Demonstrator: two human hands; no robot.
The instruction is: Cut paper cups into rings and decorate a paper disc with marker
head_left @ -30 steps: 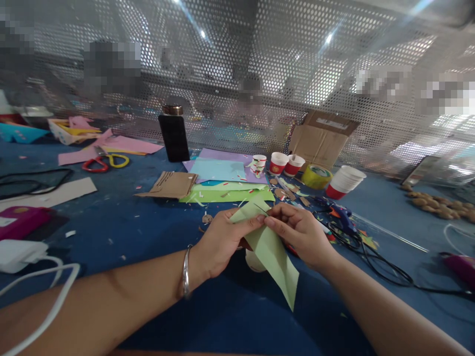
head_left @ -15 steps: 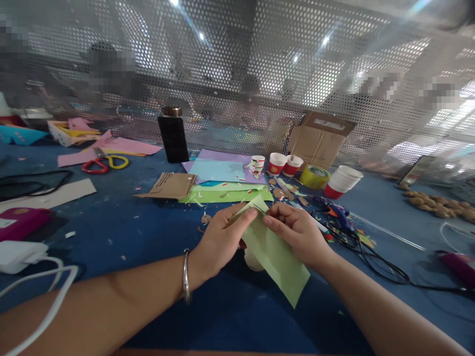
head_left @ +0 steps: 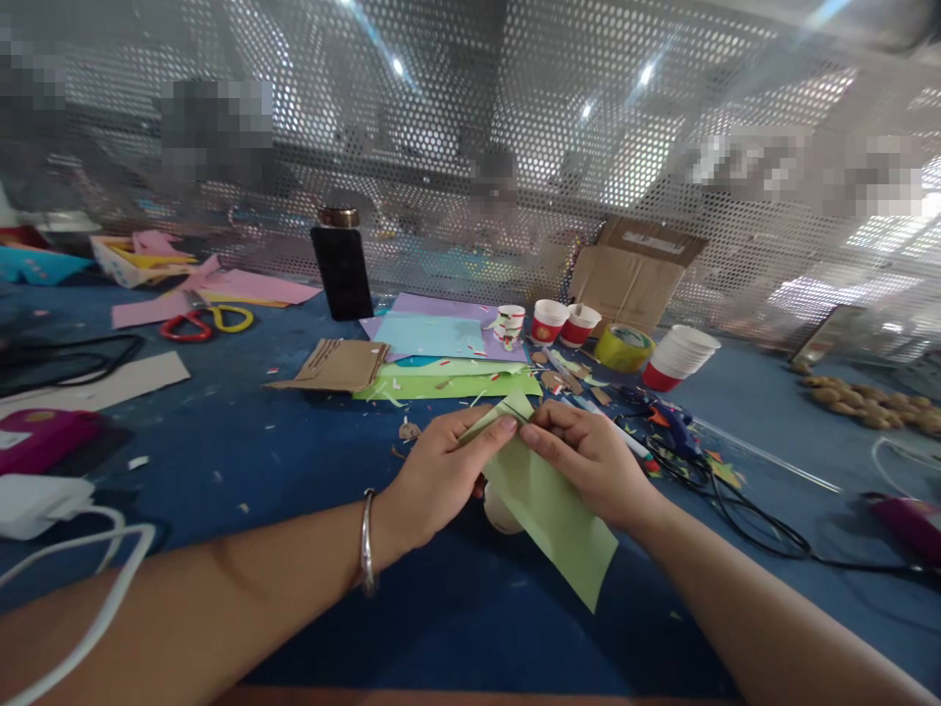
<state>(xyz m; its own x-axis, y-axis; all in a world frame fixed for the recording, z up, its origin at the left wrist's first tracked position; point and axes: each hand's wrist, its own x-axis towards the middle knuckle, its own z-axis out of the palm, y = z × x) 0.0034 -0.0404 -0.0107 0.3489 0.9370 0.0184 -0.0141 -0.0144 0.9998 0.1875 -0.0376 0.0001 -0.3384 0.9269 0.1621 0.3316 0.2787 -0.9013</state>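
A light green sheet of paper [head_left: 559, 525] hangs slantwise between my hands, its lower corner toward me. My left hand [head_left: 448, 466] pinches its upper left edge, thumb on top. At the upper right edge, my right hand [head_left: 588, 456] grips the paper between thumb and curled fingers. A short dark line shows on the sheet between my two thumbs; whether it is a mark or a thin object I cannot tell. Below the paper, a pale rounded thing [head_left: 501, 512] is mostly hidden; it looks like a paper cup.
Coloured sheets [head_left: 433, 335], a cardboard piece [head_left: 342, 365] and small paper cups [head_left: 549, 322] lie beyond my hands. Yellow tape [head_left: 623, 350], stacked cups [head_left: 677, 358] and a corded glue gun [head_left: 672, 428] are at the right. Scissors [head_left: 206, 321] and a black phone [head_left: 342, 275] are at the left.
The green paper has swung slightly, its lower corner moving a little right. Both hands keep their grip in nearly the same place.
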